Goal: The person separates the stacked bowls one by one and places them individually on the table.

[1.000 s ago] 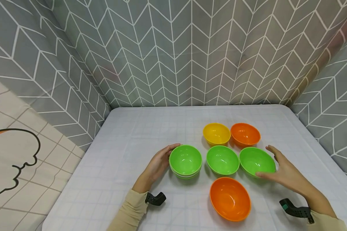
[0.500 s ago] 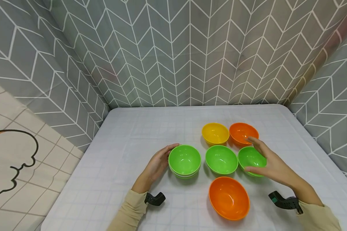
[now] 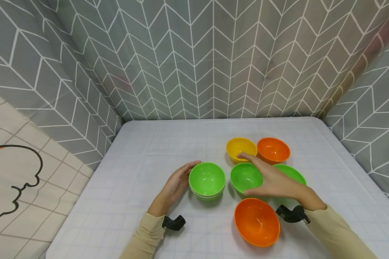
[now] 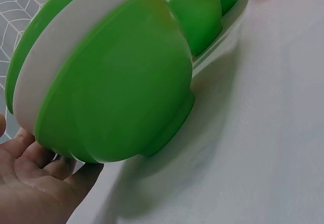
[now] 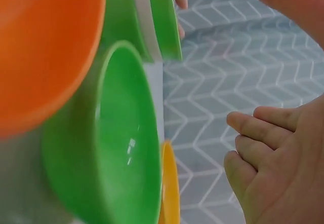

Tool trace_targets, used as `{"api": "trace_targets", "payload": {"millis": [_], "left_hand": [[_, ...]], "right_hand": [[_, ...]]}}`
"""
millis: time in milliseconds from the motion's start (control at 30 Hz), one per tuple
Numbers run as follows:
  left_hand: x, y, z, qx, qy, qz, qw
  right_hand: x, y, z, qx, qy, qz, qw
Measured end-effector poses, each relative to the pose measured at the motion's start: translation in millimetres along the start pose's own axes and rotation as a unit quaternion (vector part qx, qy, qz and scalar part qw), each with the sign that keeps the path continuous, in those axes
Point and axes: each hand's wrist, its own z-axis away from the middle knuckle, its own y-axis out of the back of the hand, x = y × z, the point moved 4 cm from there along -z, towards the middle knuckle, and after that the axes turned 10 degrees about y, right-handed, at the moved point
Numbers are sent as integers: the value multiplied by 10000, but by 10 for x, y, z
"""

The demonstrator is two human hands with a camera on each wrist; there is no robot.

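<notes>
Nearest the person, the near orange bowl (image 3: 257, 222) sits on the white table (image 3: 142, 154), the black wrist camera (image 3: 291, 214) beside its right rim, so the right wrist is best carried high enough to miss it. Beyond it, the right hand (image 3: 268, 177) hovers above the middle green bowl (image 3: 244, 178), thumb and fingers spread wide and holding nothing; the right wrist view shows a gap between fingers and rim. That spread looks about right for the bowl's width, and a good grip would come straight down, thumb on the near side, fingers on the far side, closing evenly so the bowl does not tip. The right forearm crosses in front of the right-hand green bowl (image 3: 293, 174), so a level approach is safer than a sweep. On the other side, the left hand (image 3: 179, 182) cups the left wall of the stack (image 3: 207, 180), green over white over green, its bent fingers against it; light, steady pressure should do. Farther back, the yellow bowl (image 3: 238, 146) stands close behind the middle green bowl, beside the far orange bowl (image 3: 273, 149), so the right fingertips need care there.
</notes>
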Motion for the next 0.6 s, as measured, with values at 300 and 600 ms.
{"api": "trace_targets", "payload": {"millis": [300, 600], "left_hand": [[16, 13, -4, -85, -34, -33, 10000], [23, 15, 3, -79, 34, -314, 9995]], "right_hand": [[-163, -139, -346, -540, 313, 372, 9974], [-212, -358, -592, -1103, 232, 640, 9916]]}}
